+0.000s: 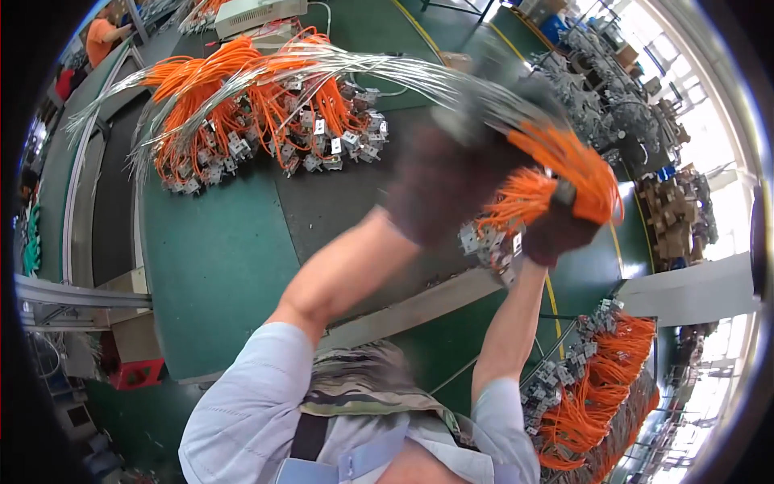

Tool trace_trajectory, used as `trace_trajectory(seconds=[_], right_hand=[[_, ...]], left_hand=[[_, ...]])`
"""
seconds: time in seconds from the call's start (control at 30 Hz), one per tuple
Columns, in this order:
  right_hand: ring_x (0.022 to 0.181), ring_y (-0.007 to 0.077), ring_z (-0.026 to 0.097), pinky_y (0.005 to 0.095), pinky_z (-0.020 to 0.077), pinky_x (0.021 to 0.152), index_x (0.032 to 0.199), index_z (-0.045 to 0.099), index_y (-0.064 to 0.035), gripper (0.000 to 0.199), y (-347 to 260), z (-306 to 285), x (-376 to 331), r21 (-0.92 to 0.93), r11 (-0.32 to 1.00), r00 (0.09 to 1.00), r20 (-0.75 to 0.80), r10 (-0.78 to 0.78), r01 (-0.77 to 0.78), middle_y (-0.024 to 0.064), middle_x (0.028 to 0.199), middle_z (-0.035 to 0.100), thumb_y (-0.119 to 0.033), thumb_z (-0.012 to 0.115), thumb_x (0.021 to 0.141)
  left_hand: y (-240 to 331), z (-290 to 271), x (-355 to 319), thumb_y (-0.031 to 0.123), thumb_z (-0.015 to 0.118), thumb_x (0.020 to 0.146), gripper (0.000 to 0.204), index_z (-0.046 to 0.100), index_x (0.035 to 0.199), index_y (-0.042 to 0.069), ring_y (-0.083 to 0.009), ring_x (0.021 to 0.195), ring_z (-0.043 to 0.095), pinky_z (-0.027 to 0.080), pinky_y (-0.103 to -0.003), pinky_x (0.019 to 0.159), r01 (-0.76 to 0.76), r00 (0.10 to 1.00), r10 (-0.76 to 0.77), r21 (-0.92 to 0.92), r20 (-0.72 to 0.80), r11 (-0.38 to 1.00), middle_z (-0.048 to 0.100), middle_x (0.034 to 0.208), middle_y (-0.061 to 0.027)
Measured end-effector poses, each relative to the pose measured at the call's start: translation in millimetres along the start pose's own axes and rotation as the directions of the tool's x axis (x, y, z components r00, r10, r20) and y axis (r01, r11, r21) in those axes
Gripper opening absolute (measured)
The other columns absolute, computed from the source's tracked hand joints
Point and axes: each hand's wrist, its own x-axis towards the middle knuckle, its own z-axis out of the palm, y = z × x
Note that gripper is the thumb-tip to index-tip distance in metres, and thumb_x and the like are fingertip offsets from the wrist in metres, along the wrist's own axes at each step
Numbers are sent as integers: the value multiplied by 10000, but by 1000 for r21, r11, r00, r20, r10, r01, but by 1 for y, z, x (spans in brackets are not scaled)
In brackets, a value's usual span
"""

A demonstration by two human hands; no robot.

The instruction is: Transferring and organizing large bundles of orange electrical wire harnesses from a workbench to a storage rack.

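Both my hands wear dark knitted gloves and are raised over a green table (218, 258). My left hand (451, 181) grips a long bundle of grey and orange wires (556, 153) that arcs away to the left. My right hand (556, 230) is closed on the same bundle where its orange wires fan out, just above a cluster of small grey connectors (488, 246) hanging from their ends. The hands are blurred by motion.
A large heap of orange wires with grey connectors (266, 121) lies on the far part of the table. Another orange pile (597, 387) sits at the lower right. A pale box-shaped machine (254, 14) stands at the back. Another person in orange (101, 36) is far left.
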Motion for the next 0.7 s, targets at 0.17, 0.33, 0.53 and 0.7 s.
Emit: trace_trajectory(seconds=[0.17,0.33,0.53,0.7], right_hand=[[1055,240,688,361,526,963,1178,626,13,375,26,100,13,113,983,978,136,-159,145,122,1113,714,-109,789,862],[998,207,689,325,520,965,1178,599,-43,466,149,207,-7,670,-324,612,742,273,-668,58,1034,708,-108,810,768],[1048,315,683,400,549,912,1145,642,-62,390,114,363,-165,281,896,776,623,102,-343,125,1082,700,-97,788,785],[1138,379,632,464,511,1000,1249,625,-90,651,79,427,-156,220,868,719,665,200,-445,172,1175,672,-135,856,642]], left_hand=[[68,-80,26,325,790,908,321,637,1095,112,-321,1232,610,494,-582,1088,-67,994,65,-11,-93,998,662,1230,-109],[112,-155,22,332,774,914,342,678,1162,117,-329,1314,565,504,-611,1085,-127,951,171,178,-257,976,648,1327,-105],[246,-284,-59,245,670,990,343,631,1273,56,-277,1117,679,565,-486,1004,-25,714,432,597,-550,802,694,1261,-129],[336,-285,-36,312,771,919,464,642,1285,56,-266,1095,661,551,-430,918,7,785,390,636,-482,771,715,1215,-104]])
